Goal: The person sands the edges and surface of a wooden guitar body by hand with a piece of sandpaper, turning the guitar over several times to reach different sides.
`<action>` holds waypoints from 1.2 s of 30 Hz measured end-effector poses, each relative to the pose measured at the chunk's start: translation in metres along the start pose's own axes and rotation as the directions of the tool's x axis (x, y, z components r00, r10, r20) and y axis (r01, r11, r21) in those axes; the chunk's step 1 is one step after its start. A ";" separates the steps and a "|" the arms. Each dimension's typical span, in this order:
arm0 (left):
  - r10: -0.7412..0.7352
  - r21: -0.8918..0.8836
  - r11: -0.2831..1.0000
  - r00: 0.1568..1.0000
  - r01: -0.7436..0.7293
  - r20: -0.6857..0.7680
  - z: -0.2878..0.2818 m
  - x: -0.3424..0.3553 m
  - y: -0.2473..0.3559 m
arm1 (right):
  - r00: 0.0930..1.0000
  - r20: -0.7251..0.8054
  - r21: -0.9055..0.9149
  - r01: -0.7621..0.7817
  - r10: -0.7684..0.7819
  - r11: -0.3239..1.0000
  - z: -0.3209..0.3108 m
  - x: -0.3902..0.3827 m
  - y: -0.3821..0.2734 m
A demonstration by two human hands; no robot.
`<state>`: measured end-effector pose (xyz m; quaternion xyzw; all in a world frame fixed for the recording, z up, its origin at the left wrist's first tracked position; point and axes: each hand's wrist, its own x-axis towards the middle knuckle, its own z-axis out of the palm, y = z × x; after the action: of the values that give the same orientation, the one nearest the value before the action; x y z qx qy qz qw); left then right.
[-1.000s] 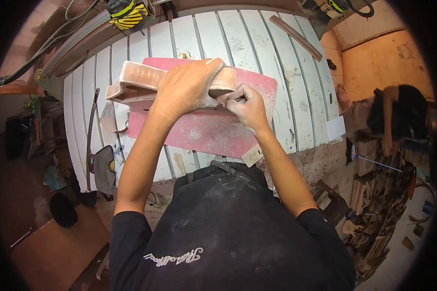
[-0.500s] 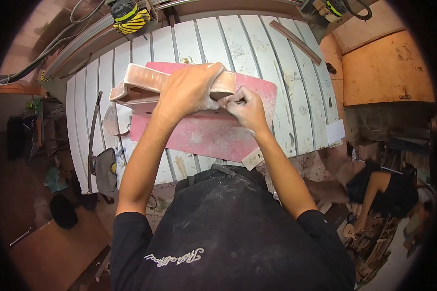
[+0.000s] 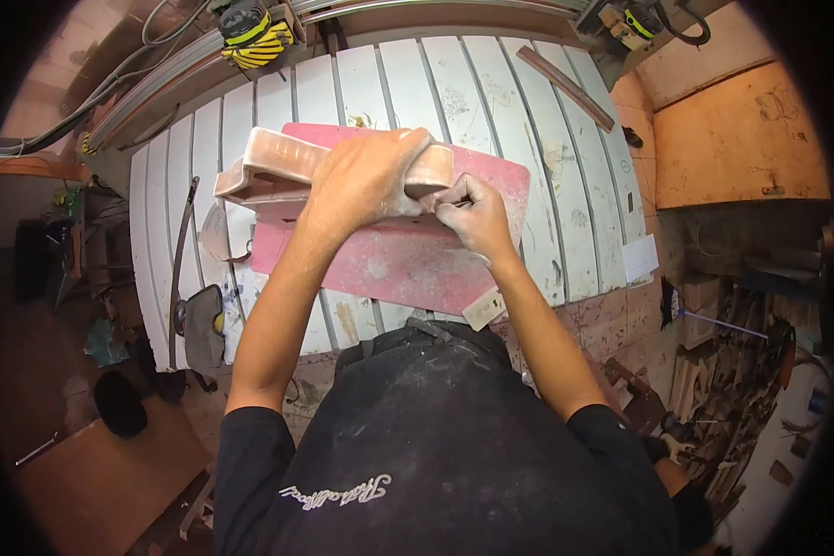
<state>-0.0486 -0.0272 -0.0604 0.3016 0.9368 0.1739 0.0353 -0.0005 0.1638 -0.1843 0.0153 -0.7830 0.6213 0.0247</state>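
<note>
To the left of the left hand's grip, a dark curved strip (image 3: 183,250) lay on the slatted table (image 3: 584,227). Nearer to the grip, the stepped end of the pale brown wooden piece (image 3: 278,151) stuck out, over the pink board (image 3: 371,269). The left hand (image 3: 366,176) was clasped over this piece from above, its back upward and the forearm coming up from below; this pose was almost the same as half a second earlier. The rounded end of the piece came out just to the right of this grip.

There, the right hand (image 3: 477,218) was close beside the rounded end, with fingers curled inward and pressed together; I cannot tell if they pinched something. Its wrist was bent toward the other hand, also little changed. Far to the right and below the grips, another person (image 3: 674,477), who earlier was bending over the wood scraps, was now mostly hidden behind the wearer's shoulder.
</note>
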 end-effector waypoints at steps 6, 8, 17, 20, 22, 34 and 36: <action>0.018 -0.020 1.000 0.997 -0.020 -0.080 -0.001 -0.003 0.001 | 0.994 -0.112 0.094 0.001 0.010 0.996 -0.004 0.035 -0.016; 0.024 -0.012 1.000 0.995 -0.026 -0.097 0.003 -0.003 -0.002 | 0.990 -0.049 0.178 -0.121 0.132 0.977 -0.009 0.020 -0.024; -0.002 -0.013 1.000 0.999 0.001 -0.037 0.003 0.001 -0.003 | 0.996 0.046 0.204 -0.086 0.079 0.975 0.001 0.013 -0.004; 0.073 -0.029 0.997 0.986 -0.078 -0.149 0.008 -0.003 -0.006 | 0.999 0.028 0.047 -0.029 0.028 0.998 0.002 0.005 -0.004; 0.080 -0.041 0.995 0.982 -0.088 -0.172 0.006 -0.003 -0.004 | 0.983 0.033 0.179 -0.184 0.181 0.967 0.006 0.015 -0.006; -0.012 -0.030 0.999 1.000 0.012 -0.003 -0.001 -0.006 0.005 | 0.990 0.061 0.148 -0.134 0.126 0.980 0.003 0.000 -0.006; 0.053 -0.027 0.998 0.995 -0.055 -0.085 0.001 -0.005 0.001 | 0.998 0.053 0.149 -0.024 0.016 0.989 0.003 0.006 -0.004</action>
<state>-0.0437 -0.0290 -0.0610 0.3187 0.9262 0.2013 -0.0046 -0.0059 0.1605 -0.1809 0.0252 -0.7349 0.6777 -0.0028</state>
